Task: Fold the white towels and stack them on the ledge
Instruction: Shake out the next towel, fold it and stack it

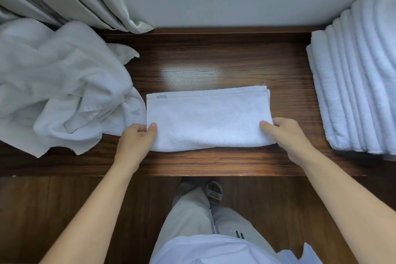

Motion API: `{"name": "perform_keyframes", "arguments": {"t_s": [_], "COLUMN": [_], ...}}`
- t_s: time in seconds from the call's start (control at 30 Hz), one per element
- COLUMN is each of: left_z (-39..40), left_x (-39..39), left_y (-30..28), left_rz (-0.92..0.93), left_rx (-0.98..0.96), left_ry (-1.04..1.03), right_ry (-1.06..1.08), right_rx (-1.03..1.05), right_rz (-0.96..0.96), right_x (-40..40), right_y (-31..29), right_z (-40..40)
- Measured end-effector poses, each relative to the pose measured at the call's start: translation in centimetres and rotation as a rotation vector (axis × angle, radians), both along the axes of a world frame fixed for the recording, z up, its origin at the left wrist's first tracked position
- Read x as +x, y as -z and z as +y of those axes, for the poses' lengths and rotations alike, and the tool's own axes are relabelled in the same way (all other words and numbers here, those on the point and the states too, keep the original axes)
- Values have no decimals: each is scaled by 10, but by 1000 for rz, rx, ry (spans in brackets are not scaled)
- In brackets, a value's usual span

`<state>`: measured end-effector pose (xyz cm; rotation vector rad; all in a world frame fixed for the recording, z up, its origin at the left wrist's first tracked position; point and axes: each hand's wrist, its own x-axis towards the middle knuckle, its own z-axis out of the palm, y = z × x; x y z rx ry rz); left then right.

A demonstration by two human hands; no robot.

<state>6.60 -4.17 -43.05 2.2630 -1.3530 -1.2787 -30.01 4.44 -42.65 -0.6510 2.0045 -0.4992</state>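
While we pinch the half-folded white terry towel (207, 120) mid-frame on the dark wooden ledge (214, 60), layers may slip.
Our left hand (136, 137) and right hand (285, 135) grip only its ends; uneven lifting could skew the hem.

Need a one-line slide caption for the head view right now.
Both hands, left and right, pinch a half-folded towel on the ledge, between pile and stack.

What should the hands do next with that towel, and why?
Probably fold it once more, left end over right: both hands pinch the ends of the towel, which is still longer than those in the folded stack.
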Motion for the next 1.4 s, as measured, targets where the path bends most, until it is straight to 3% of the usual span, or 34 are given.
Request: {"name": "perform_keyframes", "arguments": {"t_s": [0.13,0.27,0.5,0.67,0.73,0.8,0.87,0.9,1.03,1.2,1.4], "left_z": [5,18,30,33,39,45,47,45,28,15,6], "left_x": [13,10,0,-7,-11,-24,-45,-56,-81,-67,-56], "left_y": [-8,-10,0,-2,-6,-11,-6,2,33,43,45], "left_rz": [270,354,-3,-130,-260,-384,-395,-372,-421,-567,-512], "left_rx": [159,236,-34,-116,-270,-531,-680,-660,-409,-416,-408], "left_ry": [-156,-89,-19,14,106,332,689,829,1040,989,935], "right_ry": [-89,-73,71,108,44,-194,-525,-669,-1003,-913,-891], "right_rx": [-36,50,47,11,-134,-425,-671,-696,-354,-232,-195], "right_rz": [-9,-230,-108,150,400,636,721,727,805,924,929], "right_x": [-10,-12,4,22,33,47,63,71,77,37,39], "right_y": [-11,-15,-4,-11,-11,-8,1,7,35,51,48], "right_z": [15,15,23,32,37,34,19,8,-23,-12,-12]}}
